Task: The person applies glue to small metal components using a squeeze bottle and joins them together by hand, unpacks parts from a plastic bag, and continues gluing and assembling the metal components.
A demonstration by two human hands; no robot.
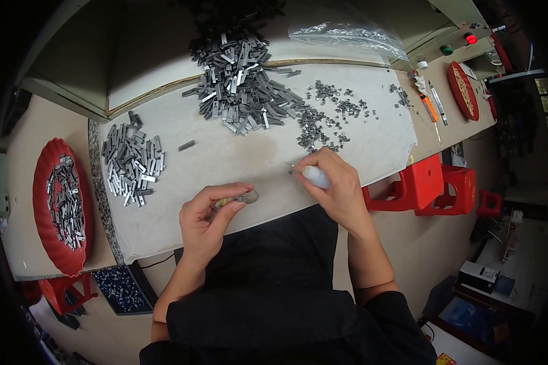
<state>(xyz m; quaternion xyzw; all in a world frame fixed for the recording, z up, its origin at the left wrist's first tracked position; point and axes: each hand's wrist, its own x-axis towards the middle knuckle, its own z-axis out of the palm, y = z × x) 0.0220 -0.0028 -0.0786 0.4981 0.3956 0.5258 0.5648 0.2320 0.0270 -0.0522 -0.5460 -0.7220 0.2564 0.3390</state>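
My left hand [202,220] is closed above the near part of the white work sheet, thumb and forefinger pinching a small grey metal piece [240,199]. Pale coverings show on some of its fingertips. To its right, my right hand [341,185] grips a small white squeeze bottle [316,177], with a thin needle-like tip pointing left. By that hand's fingertips is a tiny metal part [291,171]; whether the fingers touch it I cannot tell. Just beyond lie many loose tiny metal parts [313,125]. A single metal bar [187,145] rests farther left on the sheet.
A large heap of metal bars [237,85] spreads from the far shelf; a smaller pile [131,158] lies left. Beside the sheet stands a red scalloped tray [42,213] of metal pieces. An orange-handled tool [428,108] and red tray [453,79] lie right, red stools [421,182] below.
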